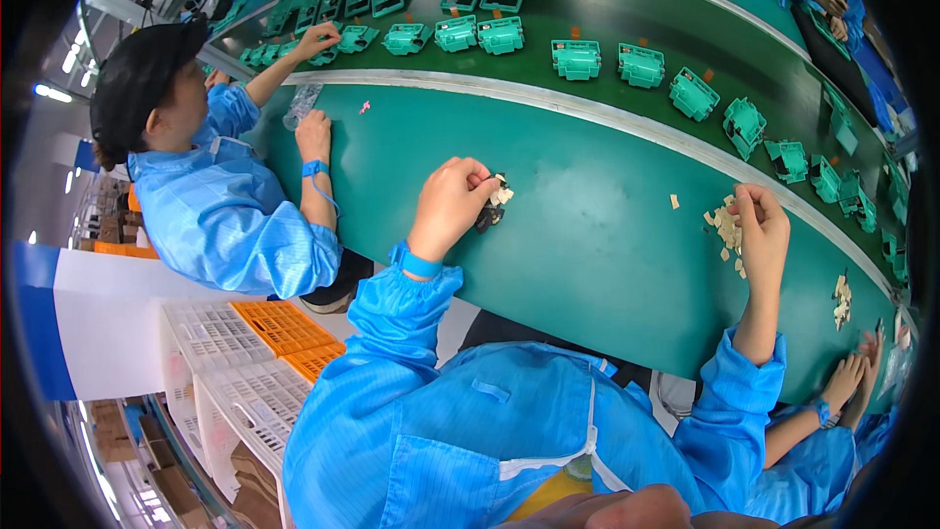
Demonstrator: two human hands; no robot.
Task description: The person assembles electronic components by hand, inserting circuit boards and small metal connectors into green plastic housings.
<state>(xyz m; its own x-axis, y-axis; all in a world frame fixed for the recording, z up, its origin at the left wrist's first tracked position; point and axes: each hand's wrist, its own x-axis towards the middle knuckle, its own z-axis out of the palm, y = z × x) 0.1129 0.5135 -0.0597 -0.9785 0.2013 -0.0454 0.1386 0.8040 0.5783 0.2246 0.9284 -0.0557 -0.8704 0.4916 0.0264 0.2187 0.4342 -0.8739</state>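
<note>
My left hand [451, 204] is closed in a pinch at the left edge of a small heap of black and cream pieces [499, 197] on the green worktable [587, 196]. What lies between its fingertips is hidden by the fingers and the heap. Further right, the fingers of my right hand [767, 235] are pinched together over a loose pile of small flat cream pieces [726, 227]. Anything between those fingertips is too small to make out. One cream piece [675, 201] lies apart, left of that pile.
Beyond the table a dark green conveyor [587, 20] carries a curved row of teal plastic housings [576, 59]. At left a co-worker [225, 176] reaches toward it. Another cream pile [842, 302] lies near a second co-worker's hands [850, 379] at right. White crates [257, 392] stand lower left.
</note>
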